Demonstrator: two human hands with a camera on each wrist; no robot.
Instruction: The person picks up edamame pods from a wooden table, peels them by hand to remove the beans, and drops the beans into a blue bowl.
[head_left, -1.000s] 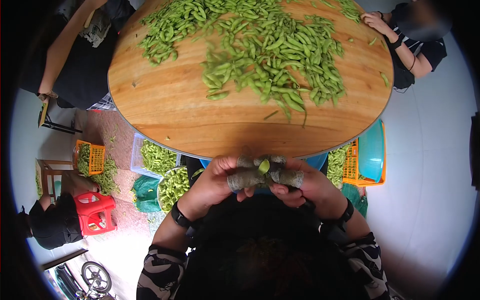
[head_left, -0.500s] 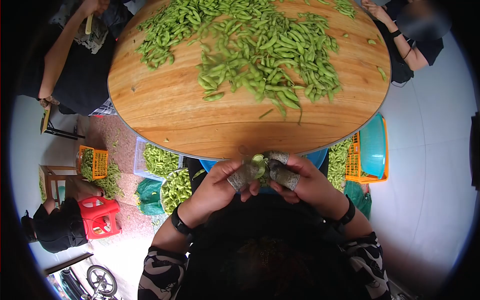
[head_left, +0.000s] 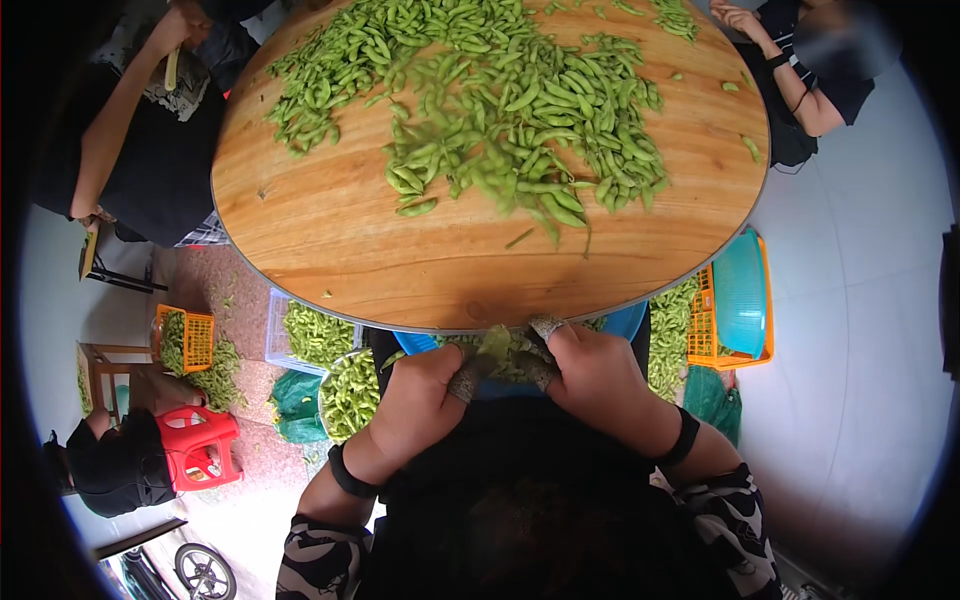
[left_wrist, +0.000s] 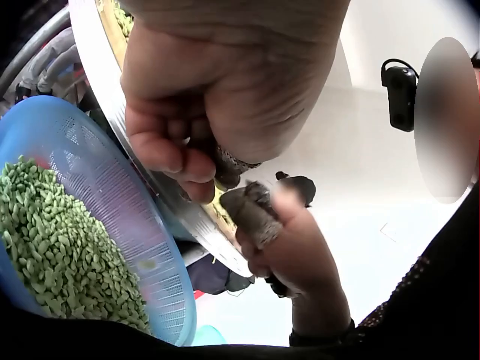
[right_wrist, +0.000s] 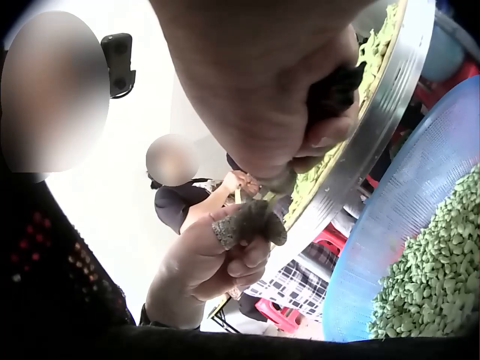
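Note:
Above a blue basket (head_left: 627, 322), both hands are close together at the near edge of the round wooden table (head_left: 400, 270). The left hand (head_left: 425, 392), with grey wrappings on its fingers, pinches a blurred green pod (head_left: 495, 342). Facing it, the right hand (head_left: 605, 378) has curled, wrapped fingers; whether they grip anything is hidden. In the left wrist view the left hand (left_wrist: 217, 97) is curled near the right hand (left_wrist: 289, 244). Shelled green beans (left_wrist: 67, 247) lie in the basket (left_wrist: 169, 296). Many pods (head_left: 540, 110) are spread over the table.
Pod-filled containers stand below the table: a white crate (head_left: 285, 345), a round basin (head_left: 350, 395) and an orange crate (head_left: 200, 340). A teal basket (head_left: 740, 295) leans at right. One person (head_left: 150, 130) is at the left, another (head_left: 800, 90) at the right. A red stool (head_left: 200, 440) stands lower left.
Both hands have moved slightly apart and their fingers lie differently around the green pod. More of the blue basket shows beneath them. The table has shifted a little in the head view.

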